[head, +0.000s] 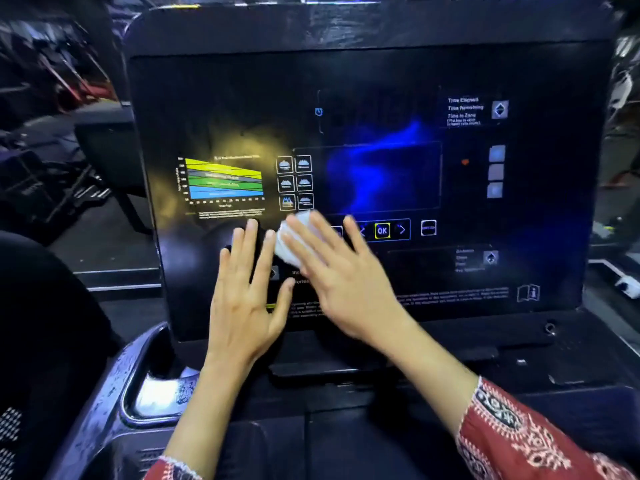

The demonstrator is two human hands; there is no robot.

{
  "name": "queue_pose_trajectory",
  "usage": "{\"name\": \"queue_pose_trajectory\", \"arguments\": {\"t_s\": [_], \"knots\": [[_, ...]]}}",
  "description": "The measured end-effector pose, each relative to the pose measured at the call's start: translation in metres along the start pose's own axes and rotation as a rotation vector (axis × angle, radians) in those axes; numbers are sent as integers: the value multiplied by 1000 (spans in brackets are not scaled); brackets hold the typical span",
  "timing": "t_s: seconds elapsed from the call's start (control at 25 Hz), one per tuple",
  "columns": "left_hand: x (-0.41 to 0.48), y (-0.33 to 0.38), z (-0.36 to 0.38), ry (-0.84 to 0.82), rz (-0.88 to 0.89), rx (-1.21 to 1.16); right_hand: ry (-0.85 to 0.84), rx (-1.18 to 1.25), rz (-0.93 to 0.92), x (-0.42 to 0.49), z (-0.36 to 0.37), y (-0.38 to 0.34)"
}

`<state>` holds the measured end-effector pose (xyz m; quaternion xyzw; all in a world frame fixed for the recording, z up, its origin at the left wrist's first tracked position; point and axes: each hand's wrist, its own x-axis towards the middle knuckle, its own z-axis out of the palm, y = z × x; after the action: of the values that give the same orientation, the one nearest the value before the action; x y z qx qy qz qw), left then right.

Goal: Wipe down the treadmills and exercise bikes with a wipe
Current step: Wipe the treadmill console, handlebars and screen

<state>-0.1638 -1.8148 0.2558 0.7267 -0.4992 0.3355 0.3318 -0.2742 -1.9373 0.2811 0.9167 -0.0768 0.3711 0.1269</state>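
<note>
A black exercise-machine console (pixel 363 81) fills the view, with a coloured heart-rate chart at its left and an OK button (pixel 382 231) low in the middle. My right hand (pixel 343 275) lies flat with straight fingers on a white wipe (pixel 289 244), pressing it against the lower console face. The wipe shows only past the fingertips, the rest is under the palm. My left hand (pixel 246 296) lies beside it, fingers straight and spread, touching the console just left of the wipe.
A dark curved handlebar and shiny cup recess (pixel 156 393) sit below the console at left. Other gym machines (pixel 52 98) stand in the dim background to the left, and a white object (pixel 627 284) lies at the right edge.
</note>
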Motion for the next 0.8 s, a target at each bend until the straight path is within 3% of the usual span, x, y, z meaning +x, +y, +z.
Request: {"name": "queue_pose_trajectory", "arguments": {"t_s": [0.12,0.2,0.4,0.6,0.8], "knots": [[11,-14,-9,32,-81,20,130,-39,260,34,-7,22],[18,-22,-13,48,-111,26,149,7,333,35,-3,11],[32,-28,-13,69,-124,-22,48,12,-9,71,6,-14],[50,-32,-14,88,-110,-21,196,14,354,90,-7,11],[66,-34,-15,93,-51,-27,131,16,-7,119,4,-10]]}}
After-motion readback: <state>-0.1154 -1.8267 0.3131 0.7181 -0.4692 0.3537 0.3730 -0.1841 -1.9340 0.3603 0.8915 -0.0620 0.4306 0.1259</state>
